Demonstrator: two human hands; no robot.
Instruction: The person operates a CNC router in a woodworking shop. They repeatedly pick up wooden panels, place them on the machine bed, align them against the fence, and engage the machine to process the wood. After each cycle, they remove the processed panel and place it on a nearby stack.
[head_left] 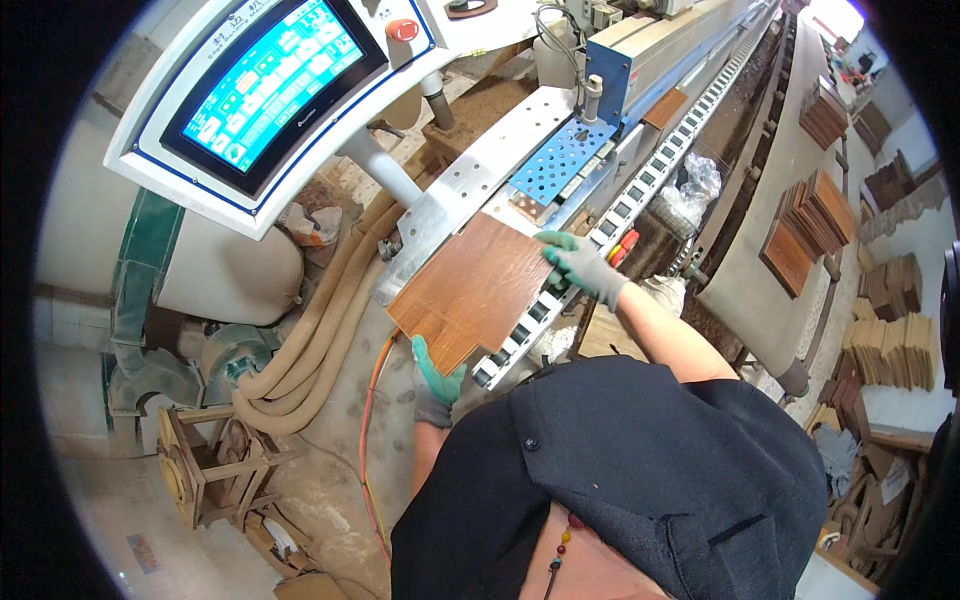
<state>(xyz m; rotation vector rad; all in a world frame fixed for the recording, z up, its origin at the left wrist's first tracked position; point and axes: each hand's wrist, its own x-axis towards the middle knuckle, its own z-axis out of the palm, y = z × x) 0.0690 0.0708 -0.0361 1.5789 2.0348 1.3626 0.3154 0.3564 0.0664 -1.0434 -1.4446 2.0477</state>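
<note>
A brown wood-grain board (470,285) lies across the machine's silver infeed plate (435,210) and the chain track (520,335). My left hand (435,380), in a green-and-grey glove, grips the board's lower left corner from the side. My right hand (585,265), gloved alike, is closed on the board's upper right corner, beside the track. Just beyond the board are a perforated blue plate (555,160) and a blue end housing (610,85). Red and yellow buttons (625,245) sit right of the track, near my right hand.
A control screen (265,85) with a red knob (402,30) stands at upper left, above coiled hoses (320,340). A wooden frame (215,460) stands lower left. A long conveyor (735,300) at right carries stacked brown boards (805,225); pale panels (890,345) are stacked beyond it.
</note>
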